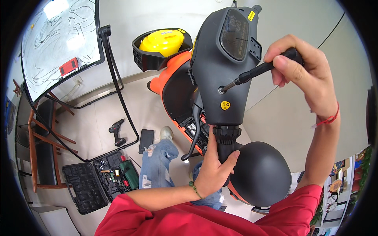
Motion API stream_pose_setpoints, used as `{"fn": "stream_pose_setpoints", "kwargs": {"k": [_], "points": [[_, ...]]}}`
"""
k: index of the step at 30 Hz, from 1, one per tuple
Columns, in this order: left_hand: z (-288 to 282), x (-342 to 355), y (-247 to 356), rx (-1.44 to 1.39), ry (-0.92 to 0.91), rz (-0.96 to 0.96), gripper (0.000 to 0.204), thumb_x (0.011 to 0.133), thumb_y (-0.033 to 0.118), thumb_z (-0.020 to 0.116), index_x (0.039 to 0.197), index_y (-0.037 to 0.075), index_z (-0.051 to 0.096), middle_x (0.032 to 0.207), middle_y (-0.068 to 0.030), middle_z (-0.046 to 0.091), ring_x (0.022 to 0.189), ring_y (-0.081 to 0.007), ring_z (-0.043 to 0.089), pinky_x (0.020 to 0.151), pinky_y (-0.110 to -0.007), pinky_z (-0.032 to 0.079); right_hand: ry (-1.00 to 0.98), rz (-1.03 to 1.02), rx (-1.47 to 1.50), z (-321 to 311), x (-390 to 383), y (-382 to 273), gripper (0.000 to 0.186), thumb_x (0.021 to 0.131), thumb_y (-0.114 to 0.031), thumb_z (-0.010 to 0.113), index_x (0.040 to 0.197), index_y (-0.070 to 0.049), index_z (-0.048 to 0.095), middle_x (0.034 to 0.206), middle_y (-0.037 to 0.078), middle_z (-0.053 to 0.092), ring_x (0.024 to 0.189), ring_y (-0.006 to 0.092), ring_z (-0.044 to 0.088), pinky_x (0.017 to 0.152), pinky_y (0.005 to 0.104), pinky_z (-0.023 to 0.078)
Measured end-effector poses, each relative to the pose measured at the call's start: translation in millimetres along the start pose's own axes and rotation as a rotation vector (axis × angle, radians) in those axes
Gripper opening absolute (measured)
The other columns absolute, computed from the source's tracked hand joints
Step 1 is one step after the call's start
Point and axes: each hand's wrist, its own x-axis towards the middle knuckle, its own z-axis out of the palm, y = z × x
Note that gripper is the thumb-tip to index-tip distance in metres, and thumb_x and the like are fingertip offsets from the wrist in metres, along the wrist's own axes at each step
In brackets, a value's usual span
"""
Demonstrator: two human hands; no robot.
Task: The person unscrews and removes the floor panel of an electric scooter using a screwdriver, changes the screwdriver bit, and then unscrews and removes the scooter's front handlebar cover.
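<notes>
A black and orange electric scooter stands before me, its dark handlebar cover (pixel 220 70) filling the upper middle. My left hand (pixel 218 169) wraps round the black handlebar grip (pixel 226 147) on the near side. Up at the right, my right hand (pixel 301 70) is closed on the handle of a black screwdriver (pixel 256 73). Its metal shaft slants down to the left, and the tip meets a round recess (pixel 222 90) in the cover, above a small yellow sticker (pixel 225 105). The tip itself is partly hidden in the recess. Nearer the grip hangs a black brake lever (pixel 193 133).
A yellow helmet (pixel 167 42) sits in a black basket (pixel 147 62) beyond the seat. On the floor at left lie a cordless drill (pixel 117 131), a phone (pixel 146 141) and an opened toolbox (pixel 84 187). A whiteboard (pixel 59 43) and wooden chairs (pixel 33 145) stand farther left.
</notes>
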Motion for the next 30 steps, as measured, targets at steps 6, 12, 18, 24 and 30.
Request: {"fn": "stream_pose_setpoints", "kwargs": {"k": [6, 12, 18, 24, 30], "points": [[1, -1, 3, -0.005, 0.007, -0.003, 0.082, 0.091, 0.006, 0.055, 0.148, 0.006, -0.004, 0.098, -0.0068, 0.054, 0.067, -0.0087, 0.053, 0.055, -0.024, 0.048, -0.128, 0.056, -0.179, -15, 16, -9, 0.016, 0.093, -0.017, 0.054, 0.088, -0.005, 0.063, 0.065, -0.004, 0.047, 0.059, 0.0022, 0.034, 0.052, 0.0206, 0.026], [5, 0, 5, -0.016, 0.019, -0.013, 0.082, 0.091, 0.006, 0.054, 0.148, 0.007, -0.004, 0.099, -0.0058, 0.052, 0.067, -0.0074, 0.052, 0.055, -0.023, 0.047, -0.145, 0.007, -0.455, -13, 25, -19, 0.02, 0.092, -0.018, 0.056, 0.083, 0.0, 0.059, 0.067, -0.001, 0.051, 0.06, 0.006, 0.038, 0.053, 0.0227, 0.03], [-1, 0, 7, -0.02, -0.006, -0.043, 0.08, 0.09, 0.006, 0.054, 0.148, 0.006, -0.002, 0.097, -0.0051, 0.051, 0.068, -0.0069, 0.052, 0.055, -0.022, 0.047, -0.299, 0.078, -0.51, -1, 26, -50, 0.014, 0.09, -0.011, 0.057, 0.087, 0.002, 0.059, 0.07, 0.004, 0.055, 0.062, 0.0086, 0.043, 0.055, 0.0243, 0.034], [3, 3, 8, -0.014, -0.009, -0.006, 0.08, 0.089, 0.007, 0.054, 0.148, 0.006, -0.001, 0.096, -0.0053, 0.05, 0.068, -0.0071, 0.052, 0.054, -0.022, 0.047, -0.326, -0.067, -0.556, -10, 28, -45, 0.013, 0.09, -0.01, 0.056, 0.088, 0.002, 0.059, 0.07, 0.004, 0.055, 0.059, 0.0096, 0.042, 0.054, 0.0244, 0.033], [1, 4, 9, -0.041, -0.012, -0.033, 0.083, 0.088, 0.009, 0.056, 0.148, 0.005, -0.002, 0.095, -0.0057, 0.05, 0.067, -0.0075, 0.052, 0.054, -0.022, 0.048, -0.232, 0.112, -0.651, 3, 34, -52, 0.016, 0.089, -0.011, 0.057, 0.083, 0.003, 0.057, 0.066, 0.006, 0.053, 0.059, 0.0101, 0.04, 0.054, 0.0255, 0.033]]}}
